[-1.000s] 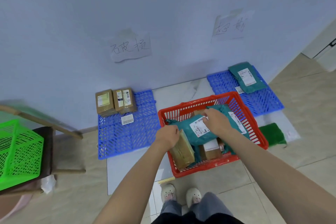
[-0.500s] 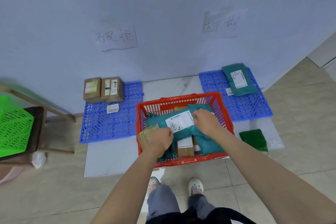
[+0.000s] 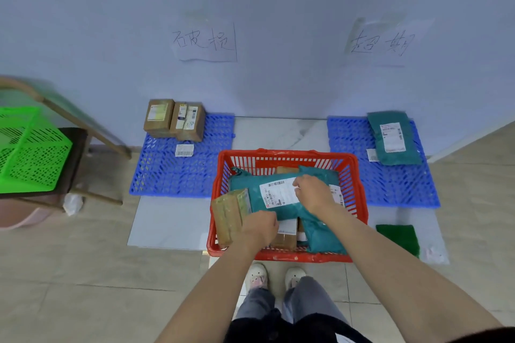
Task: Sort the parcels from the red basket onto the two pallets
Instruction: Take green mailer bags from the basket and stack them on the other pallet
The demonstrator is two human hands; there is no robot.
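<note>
- My left hand (image 3: 260, 227) grips a brown cardboard box (image 3: 230, 216) at the red basket's (image 3: 281, 154) left wall; the box stands tilted, partly above the rim, with my fingers curled round its near edge.
- My right hand (image 3: 313, 192) rests on a teal mailer bag (image 3: 252, 189) at the top of the pile in the basket, fingers pinching the edge of its white shipping label (image 3: 278, 192).
- Beneath that bag I see more parcels in the basket: a second teal bag (image 3: 320, 234) toward the near right corner and a small brown box (image 3: 284, 239) with a white label at the near wall.
- The basket sits on a pale floor slab (image 3: 172, 225) between the two blue pallets, just ahead of my shoes (image 3: 257, 277).
- On the left pallet (image 3: 178, 175), two brown boxes (image 3: 175, 120) stand side by side against the wall, and a loose barcode label (image 3: 184, 150) lies just in front of them.
- On the right pallet (image 3: 401, 184), one teal bag (image 3: 393, 136) lies flat, label up, near the far corner.
- A handwritten paper sign (image 3: 204, 42) is stuck on the wall above the left pallet, and another (image 3: 384, 42) above the right one.
- A green basket (image 3: 30, 150) rests on a chair at far left; a dark green cloth (image 3: 398, 239) lies on the slab to the right of the red basket.
</note>
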